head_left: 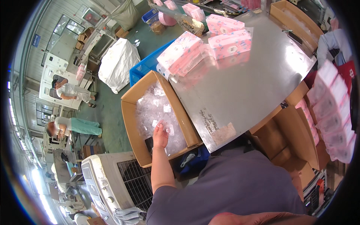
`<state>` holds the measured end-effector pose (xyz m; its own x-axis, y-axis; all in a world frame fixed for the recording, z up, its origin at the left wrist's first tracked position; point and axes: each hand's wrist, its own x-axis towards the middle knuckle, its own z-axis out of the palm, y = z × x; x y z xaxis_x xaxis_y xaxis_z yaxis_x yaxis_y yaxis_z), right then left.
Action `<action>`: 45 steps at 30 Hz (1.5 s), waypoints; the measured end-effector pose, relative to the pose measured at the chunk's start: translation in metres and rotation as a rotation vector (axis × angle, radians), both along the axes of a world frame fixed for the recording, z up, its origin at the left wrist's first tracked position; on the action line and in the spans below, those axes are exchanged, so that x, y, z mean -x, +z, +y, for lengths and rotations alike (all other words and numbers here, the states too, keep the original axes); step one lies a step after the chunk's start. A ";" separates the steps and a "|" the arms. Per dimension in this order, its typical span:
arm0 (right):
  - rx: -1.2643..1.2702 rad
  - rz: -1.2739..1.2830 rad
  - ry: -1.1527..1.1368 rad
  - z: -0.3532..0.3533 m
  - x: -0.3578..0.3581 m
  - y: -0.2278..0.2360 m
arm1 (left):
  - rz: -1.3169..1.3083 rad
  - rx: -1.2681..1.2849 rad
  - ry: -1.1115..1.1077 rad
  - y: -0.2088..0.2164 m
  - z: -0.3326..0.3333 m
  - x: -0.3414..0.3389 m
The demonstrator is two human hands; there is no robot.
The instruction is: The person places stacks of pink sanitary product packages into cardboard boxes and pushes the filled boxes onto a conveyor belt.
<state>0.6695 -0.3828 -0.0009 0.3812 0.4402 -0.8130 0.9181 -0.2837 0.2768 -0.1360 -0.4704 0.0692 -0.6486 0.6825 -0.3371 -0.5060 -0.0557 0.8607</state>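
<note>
My left hand [160, 137] reaches into an open cardboard box [127, 112] at the left of the metal table. Its fingers are closed at the edge of a small clear plastic piece with a white square [170, 129]. Around it lies a loose heap of similar clear plastic pieces [150, 112], several bearing white squares. Only a strip of my right arm [296, 183] shows beside my dark shirt; the right hand is out of sight. On the table [262, 78] stand pink-and-white printed packs [230, 44], wrapped in clear film, at the far left edge.
A blue crate [137, 69] and a white sack [119, 62] stand beyond the box. A grey machine with a grille [105, 180] is at my left. Open cartons [288, 131] and stacked pink packs [332, 112] crowd the right. Two people [73, 92] are at the far left.
</note>
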 end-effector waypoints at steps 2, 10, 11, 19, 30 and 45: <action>-0.037 -0.030 0.034 -0.007 -0.009 -0.007 | 0.005 -0.028 -0.047 0.014 0.016 -0.016; -0.485 0.247 -0.197 -0.014 -0.007 0.023 | -0.067 -0.151 -0.413 0.062 0.133 -0.171; -0.517 0.250 -0.193 -0.015 -0.012 0.031 | -0.052 -0.178 -0.568 0.063 0.150 -0.204; -0.772 0.262 -0.253 -0.019 -0.031 0.093 | 0.700 -0.314 -1.638 0.077 0.177 -0.428; -1.016 0.420 -0.218 0.031 0.016 0.087 | 1.056 0.956 0.272 -0.011 0.067 -0.023; -0.804 0.873 0.214 0.257 0.296 0.114 | 1.947 0.518 -0.902 0.073 0.550 -0.096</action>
<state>0.3731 -0.1255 0.1129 -0.3028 0.9262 -0.2246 0.7576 0.0909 -0.6464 -0.0401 0.0800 0.1420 0.0372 0.9981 -0.0496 0.9985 -0.0352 0.0413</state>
